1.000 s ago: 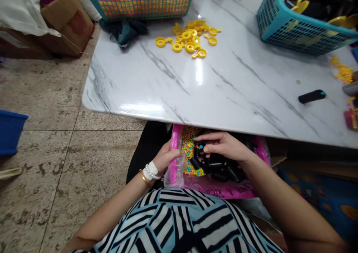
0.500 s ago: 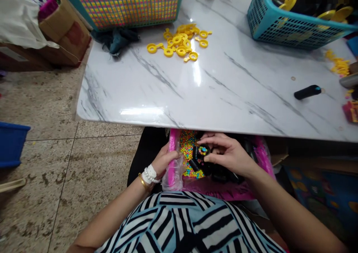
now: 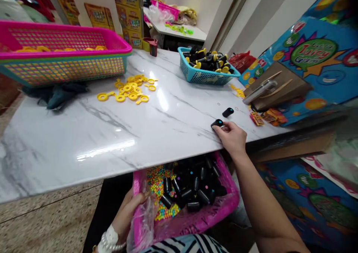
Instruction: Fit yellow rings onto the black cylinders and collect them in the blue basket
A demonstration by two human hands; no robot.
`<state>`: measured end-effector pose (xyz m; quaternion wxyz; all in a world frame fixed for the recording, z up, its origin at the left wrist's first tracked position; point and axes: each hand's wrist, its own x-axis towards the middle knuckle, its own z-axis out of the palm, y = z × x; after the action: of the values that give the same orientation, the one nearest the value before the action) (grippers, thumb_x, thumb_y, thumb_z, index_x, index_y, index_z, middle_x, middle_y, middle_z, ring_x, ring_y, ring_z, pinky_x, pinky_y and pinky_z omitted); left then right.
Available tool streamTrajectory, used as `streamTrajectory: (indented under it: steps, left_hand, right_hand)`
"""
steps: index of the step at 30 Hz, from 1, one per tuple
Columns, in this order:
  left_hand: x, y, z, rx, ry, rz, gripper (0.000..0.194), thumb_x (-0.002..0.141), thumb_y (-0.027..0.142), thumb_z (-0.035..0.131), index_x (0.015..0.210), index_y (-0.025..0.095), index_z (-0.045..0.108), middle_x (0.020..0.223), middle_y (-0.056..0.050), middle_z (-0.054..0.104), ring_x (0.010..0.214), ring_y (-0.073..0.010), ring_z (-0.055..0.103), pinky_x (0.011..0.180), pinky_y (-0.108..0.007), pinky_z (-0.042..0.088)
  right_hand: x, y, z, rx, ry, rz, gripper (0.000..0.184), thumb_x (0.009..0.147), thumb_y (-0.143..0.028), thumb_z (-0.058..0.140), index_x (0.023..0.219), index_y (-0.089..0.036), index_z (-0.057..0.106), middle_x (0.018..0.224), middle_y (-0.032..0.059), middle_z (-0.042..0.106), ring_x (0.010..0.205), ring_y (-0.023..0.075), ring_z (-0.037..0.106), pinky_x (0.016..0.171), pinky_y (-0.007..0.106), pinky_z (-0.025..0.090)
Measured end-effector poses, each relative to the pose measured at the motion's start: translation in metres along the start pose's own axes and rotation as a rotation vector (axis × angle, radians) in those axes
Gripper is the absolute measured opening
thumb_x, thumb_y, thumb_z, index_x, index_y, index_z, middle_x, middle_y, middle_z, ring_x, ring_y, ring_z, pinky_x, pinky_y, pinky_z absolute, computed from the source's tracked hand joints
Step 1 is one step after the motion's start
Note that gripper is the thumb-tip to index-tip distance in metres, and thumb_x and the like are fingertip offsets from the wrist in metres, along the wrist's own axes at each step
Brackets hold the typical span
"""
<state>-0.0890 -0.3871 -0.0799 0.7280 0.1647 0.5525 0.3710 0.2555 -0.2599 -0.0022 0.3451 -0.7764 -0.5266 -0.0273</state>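
My right hand rests on the near edge of the marble table, its fingers pinched round a small black tube lying on the tabletop. A second black tube lies just beyond it. My left hand grips the left rim of a pink tray on my lap. The tray holds several black tubes and a heap of small coloured candies.
Yellow rings are scattered on the table. A pink and teal basket stands at the back left, with a dark cloth under it. A blue basket of black and yellow pieces stands at the back right. Brown card and colourful boxes crowd the right.
My right hand has come up out of the lap tray with a black tube and set it on the table's edge. The view has tilted up and to the right.
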Motion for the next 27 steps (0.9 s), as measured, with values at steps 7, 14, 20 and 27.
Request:
streamTrajectory:
  steps: [7,14,20,27]
  left_hand:
    - [-0.005,0.001,0.005,0.022,-0.014,-0.025,0.033,0.061,0.032,0.072,0.087,0.015,0.061,0.065,0.001,0.059,0.057,-0.0157,0.055,0.058,-0.027,0.043]
    - [-0.003,-0.007,-0.004,0.086,-0.094,0.109,0.023,0.063,0.026,0.067,0.080,0.015,0.056,0.064,0.003,0.051,0.057,-0.0098,0.043,0.054,-0.022,0.035]
    - [-0.009,-0.013,-0.012,0.041,-0.137,0.141,0.034,0.063,0.024,0.065,0.096,0.015,0.060,0.075,0.001,0.058,0.067,-0.0138,0.050,0.062,-0.024,0.039]
    - [-0.007,-0.010,-0.010,0.023,-0.130,0.130,0.033,0.062,0.024,0.063,0.093,0.015,0.058,0.073,0.002,0.055,0.065,-0.0128,0.048,0.060,-0.024,0.039]
  right_hand:
    - [-0.013,-0.014,-0.006,-0.248,0.077,-0.213,0.042,0.084,-0.051,0.061,0.058,-0.018,0.061,0.053,0.0028,0.058,0.052,0.0170,0.051,0.056,0.029,0.034]
    - [-0.153,-0.096,0.018,0.017,-0.749,-0.971,0.024,0.093,-0.030,0.055,0.081,-0.018,0.070,0.078,0.0066,0.070,0.071,0.0170,0.063,0.065,0.026,0.046]
    - [-0.136,-0.095,0.056,-0.262,-0.776,-1.007,0.042,0.087,-0.006,0.053,0.123,-0.023,0.065,0.121,0.0119,0.066,0.104,0.0288,0.062,0.094,0.044,0.047]
    - [-0.136,-0.095,0.073,-0.178,-0.972,-1.046,0.037,0.086,-0.010,0.052,0.119,-0.019,0.067,0.134,0.0118,0.059,0.123,0.0308,0.053,0.106,0.045,0.042]
